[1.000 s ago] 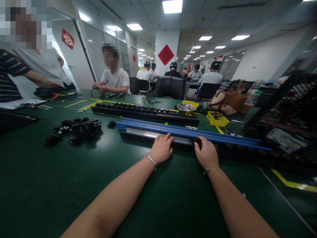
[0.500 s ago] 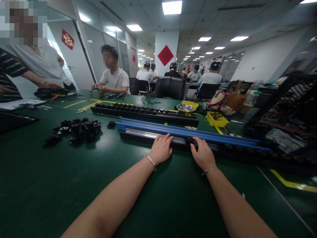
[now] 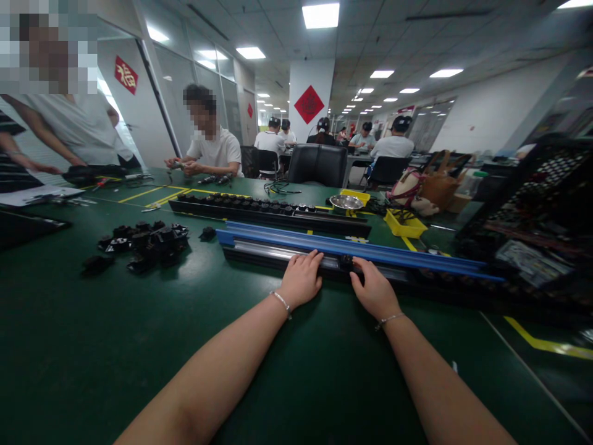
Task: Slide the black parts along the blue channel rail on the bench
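A long black channel rail (image 3: pixel 259 253) with a bright metal inner strip lies across the table in front of me, with a long blue rail (image 3: pixel 287 237) along its far side. My left hand (image 3: pixel 302 279) lies flat over the black rail, fingers stretched out. To its right, a small dark block-like part (image 3: pixel 346 262) sits in the channel. The fingertips of my right hand (image 3: pixel 374 289) touch this part's right side, with the thumb apart below them. The part's exact kind cannot be made out.
Loose black parts (image 3: pixel 157 244) lie heaped on the green table (image 3: pixel 115 346) at left. Behind stands another black rail (image 3: pixel 259 212) filled with similar parts, near a metal bowl (image 3: pixel 346 202) and a yellow tray (image 3: pixel 404 224). A seated person (image 3: pixel 215 151) works opposite.
My right hand has moved left along the rail, and the small dark part has slid left with it. Its fingers have loosened from around the part. My left hand has stayed in place.
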{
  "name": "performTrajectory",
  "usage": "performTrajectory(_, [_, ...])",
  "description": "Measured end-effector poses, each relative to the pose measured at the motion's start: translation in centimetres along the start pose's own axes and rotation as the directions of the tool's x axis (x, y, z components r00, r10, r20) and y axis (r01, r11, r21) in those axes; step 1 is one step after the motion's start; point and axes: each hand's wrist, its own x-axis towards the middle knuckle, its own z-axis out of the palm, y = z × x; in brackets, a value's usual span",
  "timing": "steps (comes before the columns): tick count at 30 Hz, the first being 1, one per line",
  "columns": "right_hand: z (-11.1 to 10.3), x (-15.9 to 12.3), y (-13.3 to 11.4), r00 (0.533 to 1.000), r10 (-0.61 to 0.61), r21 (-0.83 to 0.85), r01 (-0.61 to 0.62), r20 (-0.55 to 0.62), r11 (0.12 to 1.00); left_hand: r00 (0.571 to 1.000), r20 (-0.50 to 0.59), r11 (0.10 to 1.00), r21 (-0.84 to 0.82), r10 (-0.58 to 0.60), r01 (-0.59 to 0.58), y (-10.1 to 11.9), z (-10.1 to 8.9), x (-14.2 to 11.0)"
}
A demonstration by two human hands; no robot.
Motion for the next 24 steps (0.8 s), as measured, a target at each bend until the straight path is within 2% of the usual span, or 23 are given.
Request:
performTrajectory(4, [-0.03, 0.04, 0.04, 1.000, -0.006, -0.086, 0.005, -0.014, 0.996, 1.000, -0.002, 1.000, 0.000, 0.007, -0.007, -0.01, 0.01, 0.02])
performTrajectory(8, [-0.13, 0.00, -0.02, 0.999, -0.032, -0.144, 0.035, 0.024, 0.989, 1.000, 0.013, 1.000, 0.008, 0.004, -0.004, 0.10, -0.17, 0.04])
performTrajectory(24, [-0.23, -0.15, -0.49, 0.990, -0.107, -0.070, 0.114, 0.095, 0.991, 0.998, 0.054, 0.998, 0.053, 0.035, -0.038, 0.61, -0.88, 0.02])
